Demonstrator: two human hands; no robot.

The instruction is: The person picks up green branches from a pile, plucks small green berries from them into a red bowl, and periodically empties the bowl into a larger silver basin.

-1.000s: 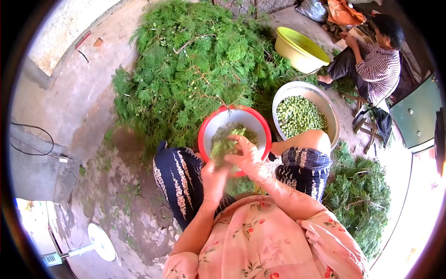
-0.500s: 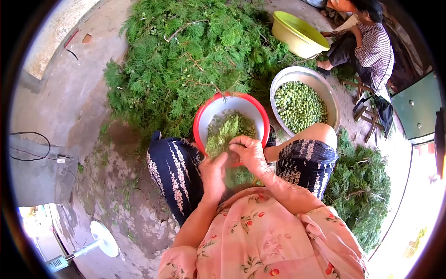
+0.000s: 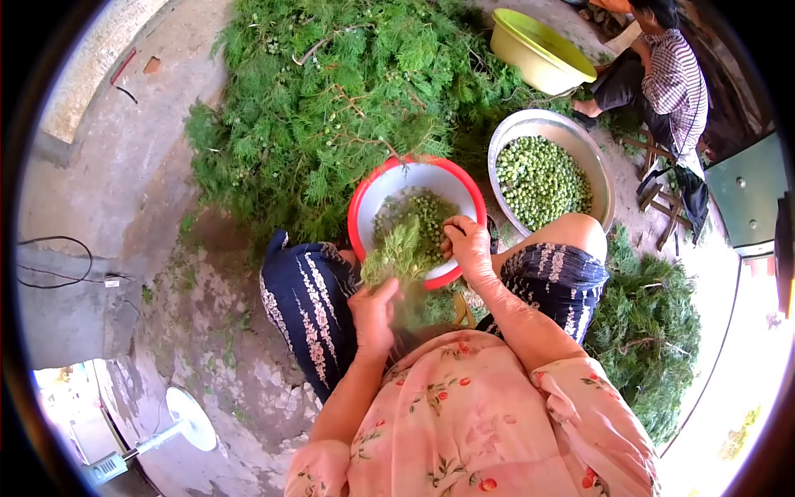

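Observation:
My left hand point(image 3: 373, 319) is closed on a feathery green sprig point(image 3: 397, 251), which hangs over the near left part of a red-rimmed basin point(image 3: 358, 207). Green berries point(image 3: 431, 217) lie inside that basin, partly hidden by the sprig. At the basin's right rim is my right hand point(image 3: 469, 245), its fingers pinched together; anything between them is too small to make out. A metal bowl point(image 3: 602, 170) to the right holds a heap of green berries point(image 3: 542, 182).
Beyond the basin lies a large pile of green branches point(image 3: 331, 108); another pile point(image 3: 650, 331) is at right. A yellow-green tub point(image 3: 530, 62) stands at the upper right, near a seated person point(image 3: 675, 83). A white fan point(image 3: 190, 418) is lower left.
My right hand has moved right, away from my left hand, toward the basin's right rim. The seated person's arm has drawn back from the tub. The view has shifted slightly.

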